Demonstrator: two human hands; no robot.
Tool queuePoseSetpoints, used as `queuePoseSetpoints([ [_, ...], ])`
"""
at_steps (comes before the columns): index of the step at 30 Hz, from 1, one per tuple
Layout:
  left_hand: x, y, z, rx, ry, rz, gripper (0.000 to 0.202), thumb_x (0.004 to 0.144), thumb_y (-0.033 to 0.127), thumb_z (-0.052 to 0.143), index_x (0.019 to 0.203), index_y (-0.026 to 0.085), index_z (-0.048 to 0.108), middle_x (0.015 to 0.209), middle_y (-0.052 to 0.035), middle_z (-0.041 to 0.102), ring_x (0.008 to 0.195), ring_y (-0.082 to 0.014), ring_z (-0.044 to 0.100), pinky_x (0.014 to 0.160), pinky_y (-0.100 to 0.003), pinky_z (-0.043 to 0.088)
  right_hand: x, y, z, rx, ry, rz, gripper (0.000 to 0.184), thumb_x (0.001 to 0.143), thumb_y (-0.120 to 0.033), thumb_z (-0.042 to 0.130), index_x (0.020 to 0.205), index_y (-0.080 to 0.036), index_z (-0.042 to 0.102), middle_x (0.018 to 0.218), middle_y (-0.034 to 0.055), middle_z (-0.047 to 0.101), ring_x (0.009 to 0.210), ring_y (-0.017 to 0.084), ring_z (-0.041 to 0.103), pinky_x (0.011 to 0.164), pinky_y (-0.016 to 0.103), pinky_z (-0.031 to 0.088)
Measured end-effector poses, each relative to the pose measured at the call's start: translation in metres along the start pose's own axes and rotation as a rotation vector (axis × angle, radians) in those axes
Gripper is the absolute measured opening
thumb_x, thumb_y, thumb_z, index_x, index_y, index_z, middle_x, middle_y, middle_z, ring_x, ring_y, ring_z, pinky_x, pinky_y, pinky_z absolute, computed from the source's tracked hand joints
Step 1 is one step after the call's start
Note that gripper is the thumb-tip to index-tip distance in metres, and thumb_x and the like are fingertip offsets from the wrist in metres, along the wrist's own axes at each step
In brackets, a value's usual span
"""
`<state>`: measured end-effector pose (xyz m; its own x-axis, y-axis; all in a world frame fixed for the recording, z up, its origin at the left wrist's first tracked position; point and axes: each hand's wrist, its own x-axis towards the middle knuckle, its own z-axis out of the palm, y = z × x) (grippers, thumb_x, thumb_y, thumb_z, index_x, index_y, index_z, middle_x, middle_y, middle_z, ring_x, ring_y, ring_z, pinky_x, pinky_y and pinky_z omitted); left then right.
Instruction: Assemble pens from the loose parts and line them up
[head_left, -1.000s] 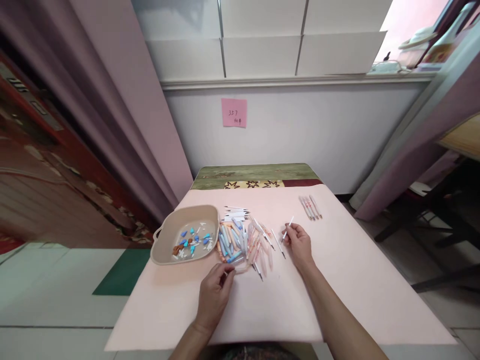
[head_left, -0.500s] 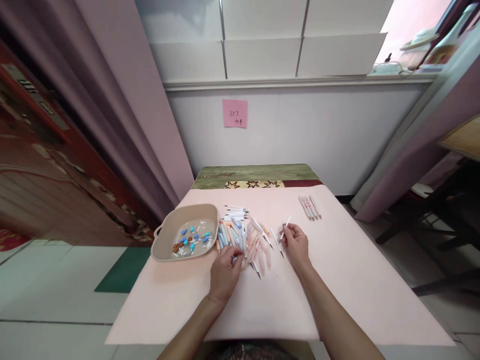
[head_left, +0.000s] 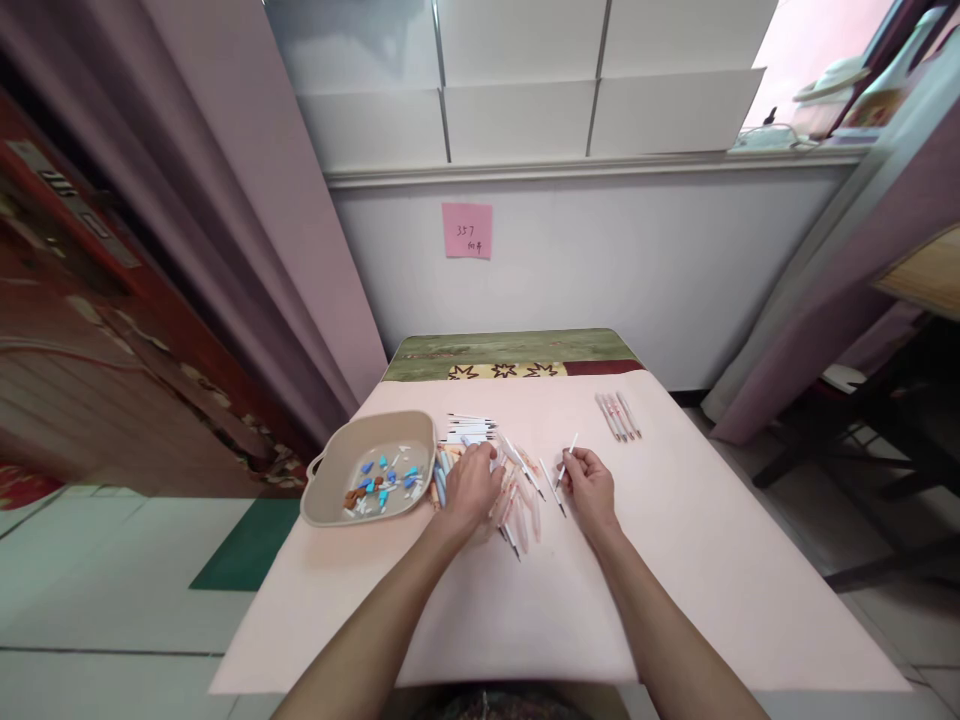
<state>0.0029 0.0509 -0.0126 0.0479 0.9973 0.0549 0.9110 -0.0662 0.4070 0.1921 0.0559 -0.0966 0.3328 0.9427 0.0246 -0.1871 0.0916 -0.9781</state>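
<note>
While your right hand (head_left: 590, 485) pinches a refill (head_left: 573, 443), expect it light, stiff and slick; hold it mid-shaft. Your left hand (head_left: 474, 484) covers barrels (head_left: 523, 525); I can't tell its grip.

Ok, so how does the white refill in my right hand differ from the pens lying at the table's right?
The white refill is pinched in your right hand, while the pens lie on the table. The white refill is thinner and plain white; the pens have thicker, pale pinkish bodies. Both are straight and long for their width.
</note>
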Motion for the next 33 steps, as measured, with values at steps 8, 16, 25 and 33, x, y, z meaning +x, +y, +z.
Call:
queuePoseSetpoints([
  [8,0.033,0.011,0.004,0.109,-0.164,-0.102,0.030,0.074,0.010,0.057,0.102,0.016,0.060,0.107,-0.0163,0.067,0.104,-0.0300,0.061,0.081,-0.037,0.043,0.002,0.006,0.000,0.020,-0.014,0.002,0.036,0.077,-0.052,0.067,0.084,-0.017,0.058,0.055,-0.0054,0.057,0.042,0.007,0.043,0.042,0.018,0.033],
  [16,0.050,0.029,0.011,0.036,-0.244,-0.226,0.036,0.088,0.033,0.059,0.119,0.015,0.056,0.120,-0.0113,0.059,0.102,-0.0233,0.060,0.085,-0.043,0.051,0.001,0.005,0.001,0.014,-0.035,-0.007,0.039,0.076,-0.053,0.067,0.087,-0.017,0.059,0.057,-0.0039,0.059,0.042,0.008,0.044,0.041,0.018,0.033],
  [25,0.036,0.017,-0.012,-0.380,-0.072,-0.267,0.022,0.074,0.014,0.068,0.096,0.014,0.064,0.106,-0.0187,0.066,0.108,-0.0310,0.059,0.083,-0.037,0.045,-0.001,0.002,0.000,-0.020,-0.046,-0.019,0.038,0.078,-0.052,0.064,0.089,-0.016,0.062,0.060,-0.0028,0.059,0.043,0.007,0.044,0.041,0.018,0.034],
  [33,-0.055,-0.004,-0.011,-1.202,-0.162,-0.370,0.023,0.081,0.029,0.061,0.098,0.014,0.060,0.086,-0.0096,0.071,0.054,-0.0084,0.055,0.049,-0.020,0.042,-0.007,0.003,0.000,-0.143,-0.082,-0.052,0.044,0.074,-0.054,0.066,0.091,-0.014,0.068,0.068,0.0017,0.064,0.052,0.010,0.051,0.046,0.021,0.039],
])
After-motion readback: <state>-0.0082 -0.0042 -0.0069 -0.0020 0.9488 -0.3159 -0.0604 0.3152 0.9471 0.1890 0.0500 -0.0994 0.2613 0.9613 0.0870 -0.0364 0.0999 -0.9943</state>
